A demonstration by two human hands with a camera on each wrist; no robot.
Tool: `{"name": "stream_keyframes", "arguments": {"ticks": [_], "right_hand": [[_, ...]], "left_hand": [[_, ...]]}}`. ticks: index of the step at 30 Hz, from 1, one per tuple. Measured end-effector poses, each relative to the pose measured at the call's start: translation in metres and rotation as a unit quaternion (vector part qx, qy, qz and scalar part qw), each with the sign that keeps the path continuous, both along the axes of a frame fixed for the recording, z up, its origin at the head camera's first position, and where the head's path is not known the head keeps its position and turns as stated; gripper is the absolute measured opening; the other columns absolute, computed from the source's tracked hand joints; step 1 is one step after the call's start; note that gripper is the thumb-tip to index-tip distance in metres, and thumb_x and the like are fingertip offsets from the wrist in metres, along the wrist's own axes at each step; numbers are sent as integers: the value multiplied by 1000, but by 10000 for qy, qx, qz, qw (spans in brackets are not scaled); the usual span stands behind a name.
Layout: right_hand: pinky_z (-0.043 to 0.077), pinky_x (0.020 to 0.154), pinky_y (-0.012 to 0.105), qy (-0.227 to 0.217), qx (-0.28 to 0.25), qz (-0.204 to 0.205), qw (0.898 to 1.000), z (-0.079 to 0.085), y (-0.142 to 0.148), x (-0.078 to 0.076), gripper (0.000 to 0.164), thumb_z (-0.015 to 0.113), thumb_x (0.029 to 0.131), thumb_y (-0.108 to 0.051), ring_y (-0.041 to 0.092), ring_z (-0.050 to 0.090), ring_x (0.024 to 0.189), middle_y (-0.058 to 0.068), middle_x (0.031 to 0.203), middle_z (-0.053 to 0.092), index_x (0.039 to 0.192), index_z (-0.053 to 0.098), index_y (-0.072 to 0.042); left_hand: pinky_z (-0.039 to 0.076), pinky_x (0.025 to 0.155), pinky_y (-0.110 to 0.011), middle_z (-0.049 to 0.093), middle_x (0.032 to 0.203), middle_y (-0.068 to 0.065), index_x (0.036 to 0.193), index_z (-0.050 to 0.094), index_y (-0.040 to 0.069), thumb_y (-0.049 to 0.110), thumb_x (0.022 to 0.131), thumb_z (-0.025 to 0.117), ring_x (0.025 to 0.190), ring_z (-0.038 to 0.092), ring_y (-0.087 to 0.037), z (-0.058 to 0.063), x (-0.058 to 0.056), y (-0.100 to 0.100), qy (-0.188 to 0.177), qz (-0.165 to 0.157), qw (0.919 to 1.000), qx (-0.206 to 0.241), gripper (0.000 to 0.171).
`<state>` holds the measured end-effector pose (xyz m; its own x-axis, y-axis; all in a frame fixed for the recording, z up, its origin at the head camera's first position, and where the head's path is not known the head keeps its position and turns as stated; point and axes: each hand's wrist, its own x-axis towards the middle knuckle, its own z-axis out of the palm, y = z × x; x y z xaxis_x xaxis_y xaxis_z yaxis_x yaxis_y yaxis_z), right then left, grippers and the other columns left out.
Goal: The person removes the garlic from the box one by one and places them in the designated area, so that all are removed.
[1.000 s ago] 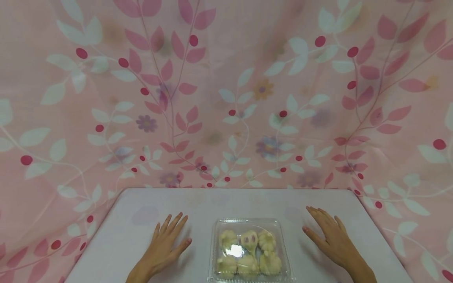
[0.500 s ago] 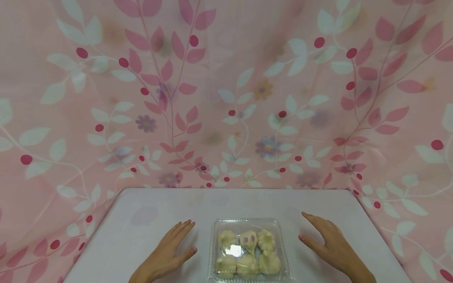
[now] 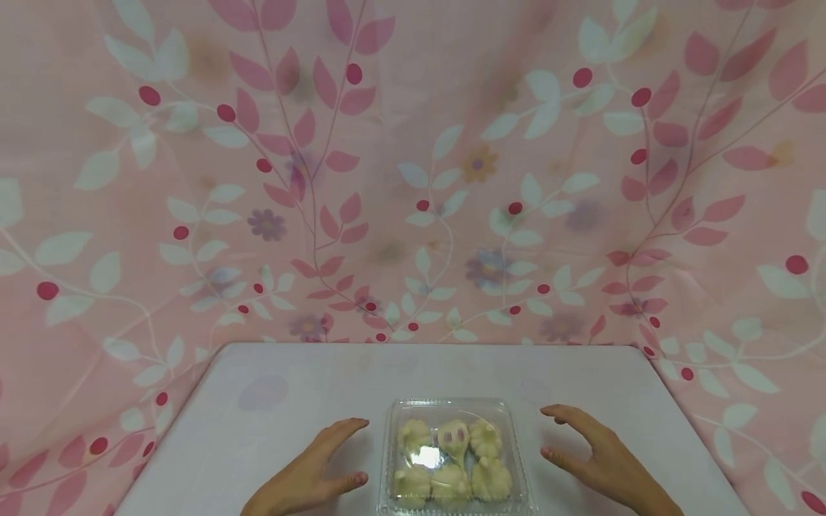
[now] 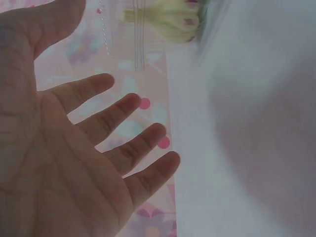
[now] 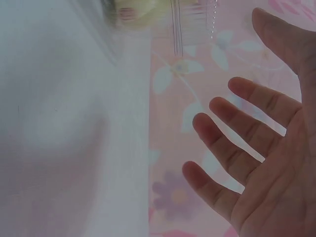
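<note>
A clear plastic clamshell box (image 3: 452,407), lid down, lies on the table at the lower middle of the head view. Inside it sit several pale garlic bulbs (image 3: 487,479) in two rows, some with purple streaks. To its left is my left hand (image 3: 310,469), fingers extended and thumb apart, touching nothing. My right hand (image 3: 596,459) hovers to the right of the box, its fingers slightly bent and a gap left between it and the wall. Both wrist views show bare palms with spread fingers; part of the box (image 4: 139,47) and a garlic bulb (image 4: 180,22) appear at the top.
The white table (image 3: 290,373) has rounded far corners. Behind and at both sides hangs a pink cloth (image 3: 400,236) printed with leaves, berries and flowers. Glare on the box lid hides part of the bulbs.
Both hands have come inward toward the box, turning from palms down to palms facing each other. The box and garlic bulbs stay in place.
</note>
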<state>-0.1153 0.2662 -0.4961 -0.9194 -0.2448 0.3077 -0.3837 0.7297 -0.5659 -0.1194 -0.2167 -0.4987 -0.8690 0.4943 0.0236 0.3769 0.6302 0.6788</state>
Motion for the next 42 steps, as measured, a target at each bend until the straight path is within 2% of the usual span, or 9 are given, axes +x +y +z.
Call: {"name": "stream_keyframes", "arguments": {"ticks": [7, 10, 13, 17, 20, 24, 29, 34, 42], "right_hand": [[52, 81, 38, 39, -233, 502, 9985, 0, -3, 4, 54, 82, 82, -32, 13, 60, 102, -15, 122, 61, 129, 57, -33], [52, 82, 36, -158, -398, 664, 9969, -1, -2, 5, 51, 82, 82, -30, 13, 62, 101, -16, 119, 62, 128, 58, -32], [53, 83, 36, -537, -631, 892, 9926, -3, -2, 5, 50, 80, 84, -28, 16, 62, 102, -13, 120, 62, 128, 57, -29], [53, 82, 35, -1120, -930, 1269, 9812, -5, 0, 6, 46, 76, 88, -25, 20, 61, 104, -1, 122, 63, 129, 56, -21], [53, 82, 34, -1523, -1132, 1526, 9699, -4, 1, 6, 43, 74, 90, -22, 21, 61, 105, 7, 120, 63, 129, 57, -14], [52, 82, 33, -1993, -1337, 1771, 9545, -3, 2, 8, 39, 71, 93, -18, 21, 61, 104, 9, 117, 63, 127, 56, -8], [51, 82, 32, -2164, -1474, 1986, 9445, -7, 2, 9, 36, 71, 92, -15, 23, 62, 101, 10, 112, 63, 123, 55, -6], [50, 81, 32, -2259, -1664, 2221, 9338, -11, 1, 10, 38, 72, 91, -10, 24, 61, 100, 12, 112, 61, 123, 54, -3], [51, 81, 32, -2624, -2064, 2481, 9094, -16, -4, 10, 38, 67, 93, -5, 25, 59, 100, 10, 111, 61, 126, 50, 1]], "left_hand": [[38, 104, -51, 40, 148, 4, 146, 37, 30, 48, 91, 67, 134, 39, -27, 5, 5, 3, -325, -408, 9986, 80, 65], [42, 100, -47, 43, 142, 3, 142, 39, 31, 46, 92, 67, 128, 44, -29, 6, 6, 3, -454, -523, 9974, 207, 60], [44, 95, -49, 45, 138, 0, 139, 41, 26, 44, 93, 67, 124, 46, -32, 4, 6, 3, -701, -630, 9949, 367, 56], [44, 93, -51, 47, 133, -5, 135, 44, 19, 40, 92, 70, 120, 47, -32, -1, 5, 4, -1000, -753, 9903, 598, 55], [44, 95, -45, 49, 131, -8, 133, 46, 18, 38, 90, 72, 118, 50, -30, -5, 5, 4, -1161, -831, 9868, 763, 54], [42, 97, -38, 48, 131, -10, 133, 45, 16, 32, 91, 72, 118, 50, -28, -7, 4, 5, -1486, -959, 9786, 1050, 53], [40, 98, -35, 45, 131, -12, 133, 43, 12, 23, 91, 73, 119, 50, -26, -11, 3, 7, -1821, -1127, 9675, 1344, 53], [40, 98, -31, 45, 130, -9, 133, 43, 13, 21, 88, 77, 117, 51, -22, -15, 1, 9, -1921, -1240, 9633, 1408, 57], [41, 97, -29, 45, 126, -5, 132, 40, 12, 21, 91, 74, 113, 53, -21, -22, 0, 13, -2053, -1315, 9568, 1586, 54]]}}
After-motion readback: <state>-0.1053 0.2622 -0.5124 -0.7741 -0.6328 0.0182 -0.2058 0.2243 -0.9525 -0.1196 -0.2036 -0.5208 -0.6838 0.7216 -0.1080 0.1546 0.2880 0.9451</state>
